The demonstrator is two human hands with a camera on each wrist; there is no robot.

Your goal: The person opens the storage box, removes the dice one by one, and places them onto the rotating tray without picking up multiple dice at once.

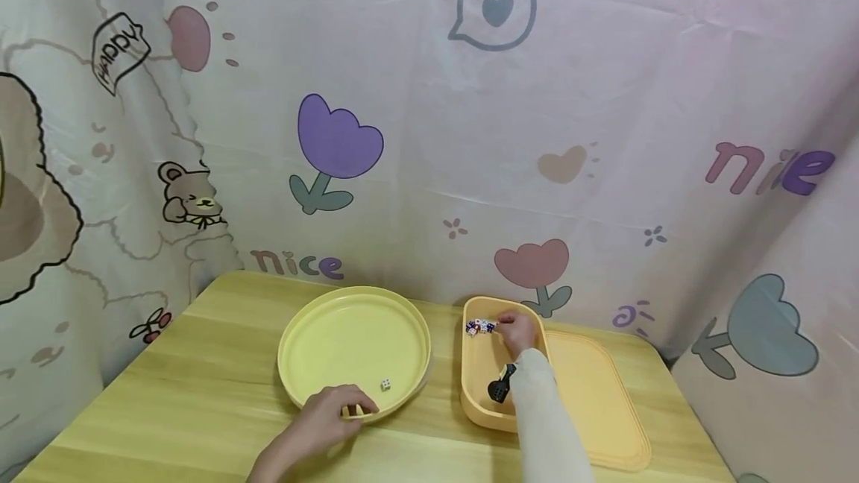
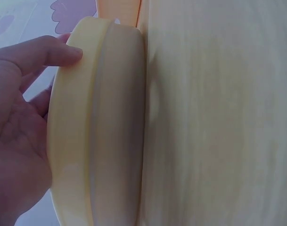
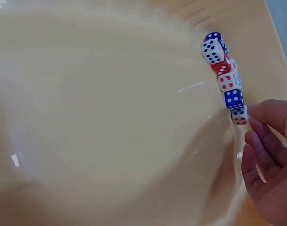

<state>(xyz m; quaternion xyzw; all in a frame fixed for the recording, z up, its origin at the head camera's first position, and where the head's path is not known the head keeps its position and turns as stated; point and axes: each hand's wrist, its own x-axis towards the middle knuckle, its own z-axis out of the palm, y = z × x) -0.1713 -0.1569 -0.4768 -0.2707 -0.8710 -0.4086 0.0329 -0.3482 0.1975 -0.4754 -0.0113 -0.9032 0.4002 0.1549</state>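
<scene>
My left hand (image 1: 333,417) grips the near rim of a round yellow tray (image 1: 295,326). In the left wrist view its thumb (image 2: 70,55) lies on the outer wall, while the other fingers go behind the rim. One white die (image 1: 385,384) lies on the tray floor, near that hand. My right hand (image 1: 518,332) reaches into an orange rectangular box (image 1: 479,375). Its fingertips are at a white die (image 3: 240,116) and seem to pinch it. That die is at the end of a row of white, blue and red dice (image 3: 229,82) along the box wall.
An orange lid (image 1: 604,401) lies flat on the wooden table (image 1: 194,364), right of the box. A black device (image 1: 500,386) is on my right wrist, over the box. A patterned curtain (image 1: 416,133) hangs behind the table.
</scene>
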